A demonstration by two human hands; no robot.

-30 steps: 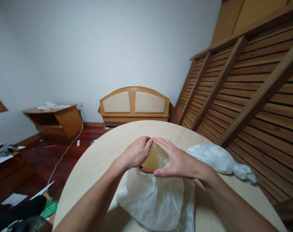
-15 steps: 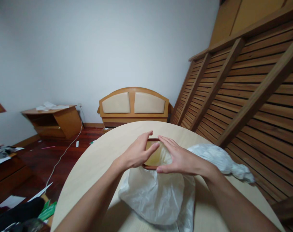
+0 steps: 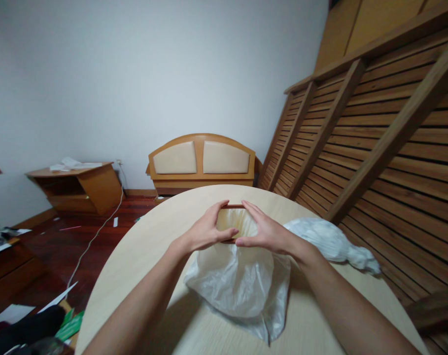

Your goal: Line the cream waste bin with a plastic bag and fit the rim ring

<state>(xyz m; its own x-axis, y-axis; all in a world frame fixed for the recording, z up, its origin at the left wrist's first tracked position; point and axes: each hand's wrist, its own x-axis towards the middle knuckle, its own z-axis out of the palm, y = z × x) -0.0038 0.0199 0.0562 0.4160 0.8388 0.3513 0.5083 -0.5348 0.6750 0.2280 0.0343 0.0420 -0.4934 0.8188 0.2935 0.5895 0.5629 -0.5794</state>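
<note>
A container with a reddish-brown rim [image 3: 234, 206] stands at the middle of the round table [image 3: 135, 266]; its sides are largely hidden. A thin whitish plastic bag [image 3: 234, 283] lines its inside and hangs out over the near side onto the tabletop. My left hand [image 3: 208, 228] grips the rim's left side, thumb over the near edge. On the right side my right hand [image 3: 265, 230] is wrapped round the rim in the same way, its thumb at the near edge. Both hold the container with the bag.
A filled, knotted white bag [image 3: 329, 241] lies on the table to the right. Beyond the table are a headboard [image 3: 201, 160] and a leaning slatted wooden frame [image 3: 357, 143]. A low cabinet [image 3: 79, 185] and a white cable [image 3: 94, 241] are at the left.
The rim sits slightly higher in view, and more of the bag lining shows inside. My left thumb has come down towards the near rim. The bag's hanging part has shifted a little.
</note>
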